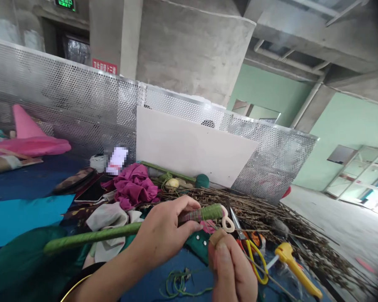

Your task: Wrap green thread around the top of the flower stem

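My left hand (pixel 159 230) is closed round a long green-wrapped stick (pixel 97 237), which slants up to the right. Its thicker end is wound with green thread over a purplish layer. A cream cord loop (pixel 228 224) curls out of that tip. My right hand (pixel 233 270) pinches a small tan-brown piece (pixel 218 237) just below the loop; what exactly it is I cannot make out. Close by on the right lie scissors (pixel 255 264) with yellow handles. Below my hands, loose green thread (pixel 179 285) lies tangled on the blue table (pixel 145 289).
A yellow glue gun (pixel 297 268) lies at the right, beside a heap of dry twigs (pixel 315 247). Magenta cloth (pixel 135 184), a dark phone (pixel 93 192) and a green thread ball (pixel 202 181) sit behind. A white board (pixel 189 147) leans on the perforated metal partition (pixel 82 96).
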Demonstrator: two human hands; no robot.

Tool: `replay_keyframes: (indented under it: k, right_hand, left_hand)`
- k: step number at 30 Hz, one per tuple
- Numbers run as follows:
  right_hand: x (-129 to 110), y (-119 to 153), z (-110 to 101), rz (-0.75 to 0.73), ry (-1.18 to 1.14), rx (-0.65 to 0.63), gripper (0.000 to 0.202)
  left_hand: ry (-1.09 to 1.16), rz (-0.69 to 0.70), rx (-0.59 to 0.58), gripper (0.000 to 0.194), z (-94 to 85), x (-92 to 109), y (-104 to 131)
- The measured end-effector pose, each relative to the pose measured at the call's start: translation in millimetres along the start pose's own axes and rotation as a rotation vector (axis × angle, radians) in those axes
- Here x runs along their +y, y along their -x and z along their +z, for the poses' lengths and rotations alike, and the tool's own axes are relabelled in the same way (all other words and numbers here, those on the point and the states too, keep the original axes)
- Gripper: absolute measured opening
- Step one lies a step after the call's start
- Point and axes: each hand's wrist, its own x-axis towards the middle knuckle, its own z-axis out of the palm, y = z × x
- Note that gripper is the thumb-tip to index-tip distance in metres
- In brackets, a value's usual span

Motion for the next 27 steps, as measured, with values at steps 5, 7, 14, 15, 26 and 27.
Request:
replay_keyframes:
  k: [5, 7, 14, 15, 26, 27]
  right_hand:
    - [5, -2, 8, 0.099, -0.246, -0.046, 0.029]
    - [6, -4, 14, 0.171, -0.370, -0.042, 0.034]
    - [7, -22, 25, 0.447, -0.825, -0.057, 0.038]
    - [5, -25, 25, 0.506, -0.869, -0.068, 0.036]
    - [-2, -39, 16, 0.831, -1.169, -0.115, 0.029]
    - [-1, -40, 15, 0.843, -1.181, -0.112, 0.029]
  left_hand:
    - [-0.022, 0.001, -0.043, 0.011, -5.9, 3, -2]
    - [-0.009, -0.013, -0.057, 0.010, -6.6, 5, -2]
    - [0.097, -0.025, -0.131, 0.014, -11.1, 9, -3]
    - [0.105, -0.025, -0.139, 0.014, -11.4, 8, -3]
    - [0.238, -0.043, -0.218, 0.016, -12.5, 6, -6]
    - [0.238, -0.039, -0.222, 0.017, -12.4, 6, -6]
